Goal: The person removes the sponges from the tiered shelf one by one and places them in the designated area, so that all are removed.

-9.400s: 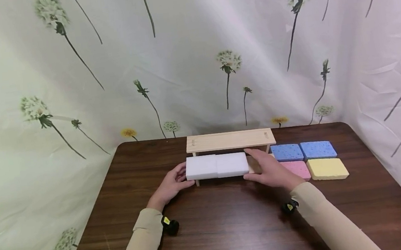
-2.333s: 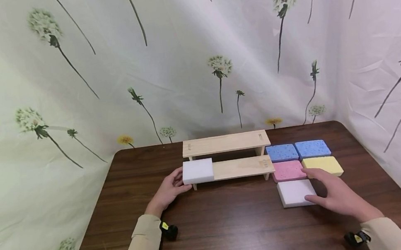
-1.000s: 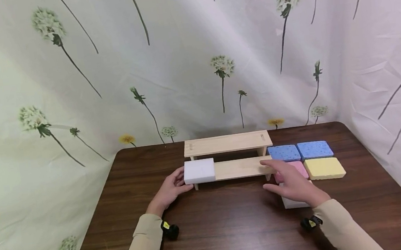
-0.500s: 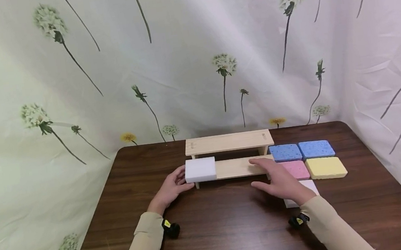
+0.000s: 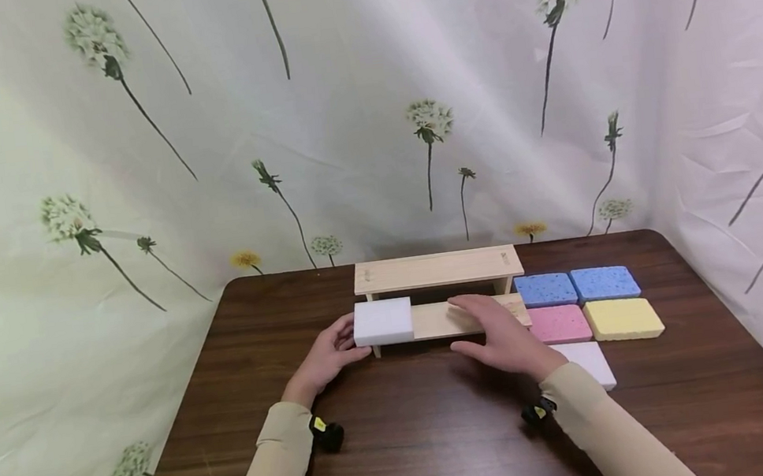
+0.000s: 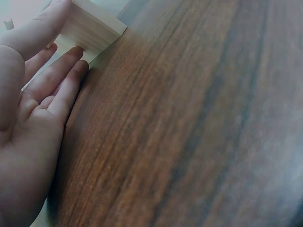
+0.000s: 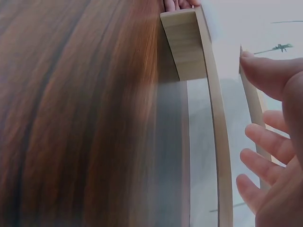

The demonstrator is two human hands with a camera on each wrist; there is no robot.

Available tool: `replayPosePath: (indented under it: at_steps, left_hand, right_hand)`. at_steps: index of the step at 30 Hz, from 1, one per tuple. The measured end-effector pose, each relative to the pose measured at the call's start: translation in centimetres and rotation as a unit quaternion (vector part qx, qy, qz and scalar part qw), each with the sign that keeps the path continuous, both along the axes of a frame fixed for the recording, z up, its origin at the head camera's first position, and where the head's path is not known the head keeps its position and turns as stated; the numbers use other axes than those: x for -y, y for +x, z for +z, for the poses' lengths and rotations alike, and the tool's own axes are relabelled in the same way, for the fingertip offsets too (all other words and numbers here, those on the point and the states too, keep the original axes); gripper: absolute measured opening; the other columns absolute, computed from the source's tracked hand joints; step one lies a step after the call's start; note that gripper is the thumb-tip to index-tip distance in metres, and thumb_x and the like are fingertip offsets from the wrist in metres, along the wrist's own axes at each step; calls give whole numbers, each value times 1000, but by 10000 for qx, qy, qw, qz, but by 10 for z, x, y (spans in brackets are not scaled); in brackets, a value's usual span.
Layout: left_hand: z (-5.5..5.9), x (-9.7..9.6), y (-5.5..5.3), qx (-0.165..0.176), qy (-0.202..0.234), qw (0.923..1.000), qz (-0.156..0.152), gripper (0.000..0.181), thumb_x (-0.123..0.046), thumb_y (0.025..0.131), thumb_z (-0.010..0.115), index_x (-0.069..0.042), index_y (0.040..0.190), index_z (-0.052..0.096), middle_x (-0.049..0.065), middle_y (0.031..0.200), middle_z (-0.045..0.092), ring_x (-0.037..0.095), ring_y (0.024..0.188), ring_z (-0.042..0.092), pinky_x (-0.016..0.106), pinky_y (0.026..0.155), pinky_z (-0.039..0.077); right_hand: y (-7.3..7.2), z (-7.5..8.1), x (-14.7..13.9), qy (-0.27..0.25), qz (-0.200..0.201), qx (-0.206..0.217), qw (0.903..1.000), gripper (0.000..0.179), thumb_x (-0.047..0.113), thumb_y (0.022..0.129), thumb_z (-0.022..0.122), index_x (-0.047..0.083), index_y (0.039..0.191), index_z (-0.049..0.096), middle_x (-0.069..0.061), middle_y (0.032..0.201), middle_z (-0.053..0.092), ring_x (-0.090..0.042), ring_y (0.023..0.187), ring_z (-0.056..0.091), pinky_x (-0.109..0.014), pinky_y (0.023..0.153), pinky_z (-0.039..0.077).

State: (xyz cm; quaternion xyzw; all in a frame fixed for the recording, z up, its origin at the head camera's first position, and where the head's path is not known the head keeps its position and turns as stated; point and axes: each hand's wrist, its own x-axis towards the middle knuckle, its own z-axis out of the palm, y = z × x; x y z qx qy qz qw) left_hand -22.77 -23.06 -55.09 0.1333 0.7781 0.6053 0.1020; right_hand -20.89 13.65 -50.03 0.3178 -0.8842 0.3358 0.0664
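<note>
A white block sponge [image 5: 382,321] lies on the left end of the front wooden shelf [image 5: 432,321]. Beside that end is my left hand [image 5: 325,358]; its thumb reaches the front edge below the sponge. In the left wrist view its gently bent fingers lie at the shelf's wooden leg [image 6: 92,33]. My right hand [image 5: 504,336] hovers over the right half of the same shelf, thumb and fingers spread and nothing between them. A second white sponge [image 5: 586,365] lies on the table, partly hidden by the right forearm.
Behind stands a taller wooden shelf [image 5: 437,269]. To the right lie two blue sponges [image 5: 605,283], a pink sponge [image 5: 560,325] and a yellow sponge [image 5: 623,319], close together. A flowered curtain [image 5: 371,152] hangs behind the dark wooden table [image 5: 407,449].
Earlier, two white sponges sat on the front shelf; the right one now lies on the table before the pink sponge. My right hand let it go and moved left; the left hand stayed.
</note>
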Motion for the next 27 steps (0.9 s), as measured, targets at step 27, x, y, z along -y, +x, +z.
replayPosePath:
  at_steps: [27]
  left_hand:
    - [1,-1,2,50,-22,10000,46,74,-3,93,79,1,157,42,26,151,54,37,140,53,44,119,44]
  right_hand:
    - [-25,6,68,794,211,261,9963,88,46,93,80,2,159,42,-19,157,49,-37,145,46,-50,121,42]
